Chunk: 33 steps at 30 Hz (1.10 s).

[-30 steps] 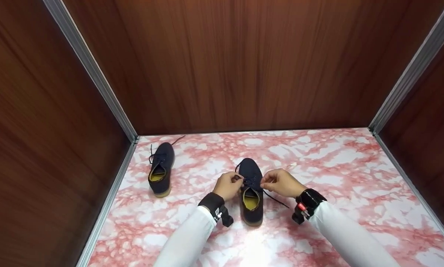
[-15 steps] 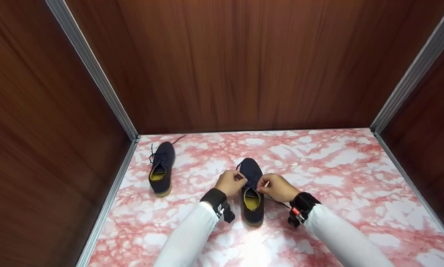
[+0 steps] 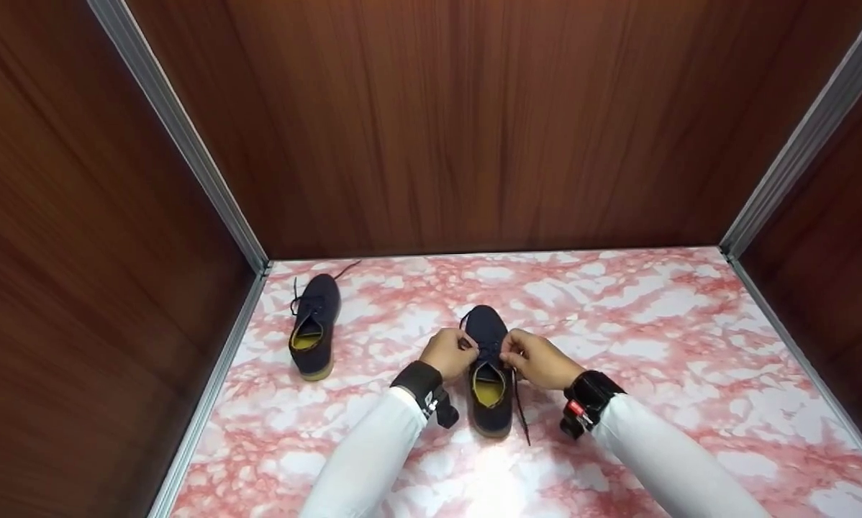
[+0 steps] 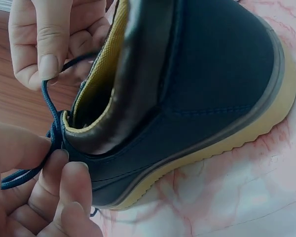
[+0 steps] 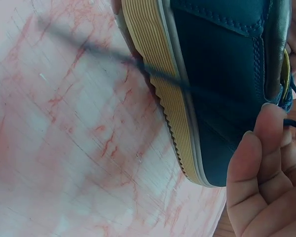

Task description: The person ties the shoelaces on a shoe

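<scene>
Left fingers (image 4: 74, 183), tips together, pinch shoelace loop (image 4: 23, 177); right fingers (image 5: 244, 158) pinch shoelace strand (image 4: 48, 99).

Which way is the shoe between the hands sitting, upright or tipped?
Upright: the shoe stands on its sole, yellow-lined opening facing up, left hand and right hand holding its lace.

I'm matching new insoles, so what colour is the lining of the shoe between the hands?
The lining is yellow; best seen in the left wrist view.

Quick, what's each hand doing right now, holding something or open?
Left hand: pinching a loop of the dark shoelace.
Right hand: pinching the same dark shoelace.
</scene>
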Available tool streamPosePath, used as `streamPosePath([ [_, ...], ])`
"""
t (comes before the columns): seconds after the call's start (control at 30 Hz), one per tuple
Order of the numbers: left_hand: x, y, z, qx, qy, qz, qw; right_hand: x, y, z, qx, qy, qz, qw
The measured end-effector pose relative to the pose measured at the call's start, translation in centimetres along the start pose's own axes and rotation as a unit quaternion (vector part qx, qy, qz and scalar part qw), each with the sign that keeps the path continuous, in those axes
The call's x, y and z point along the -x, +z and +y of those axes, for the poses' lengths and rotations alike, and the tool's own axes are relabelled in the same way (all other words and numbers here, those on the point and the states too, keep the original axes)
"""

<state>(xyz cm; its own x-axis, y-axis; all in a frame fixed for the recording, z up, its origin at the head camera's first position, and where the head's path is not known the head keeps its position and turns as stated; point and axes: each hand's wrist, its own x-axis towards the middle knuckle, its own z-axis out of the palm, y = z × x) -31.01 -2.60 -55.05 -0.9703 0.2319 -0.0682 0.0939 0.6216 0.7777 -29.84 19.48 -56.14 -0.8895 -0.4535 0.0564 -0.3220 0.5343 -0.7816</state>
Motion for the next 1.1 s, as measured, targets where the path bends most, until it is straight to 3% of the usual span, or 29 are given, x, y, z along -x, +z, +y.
streamPosePath([
  [0.27,0.1,0.2,-0.2,0.033,-0.009,-0.01,0.9994,-0.1,-0.7,0.5,-0.021,0.035,-0.004,0.999],
  [0.63,0.2,0.4,-0.5,0.116,0.0,-0.023,0.9929,-0.9,-0.2,0.3,-0.045,0.05,0.046,0.997],
  [0.87,0.2,0.5,-0.6,0.129,0.001,-0.023,0.9913,-1.5,0.6,-0.4,-0.021,0.051,0.072,0.996],
  [1.1,0.1,0.5,-0.5,0.13,0.011,-0.023,0.9912,-1.9,1.2,-0.7,0.015,0.055,0.072,0.996],
])
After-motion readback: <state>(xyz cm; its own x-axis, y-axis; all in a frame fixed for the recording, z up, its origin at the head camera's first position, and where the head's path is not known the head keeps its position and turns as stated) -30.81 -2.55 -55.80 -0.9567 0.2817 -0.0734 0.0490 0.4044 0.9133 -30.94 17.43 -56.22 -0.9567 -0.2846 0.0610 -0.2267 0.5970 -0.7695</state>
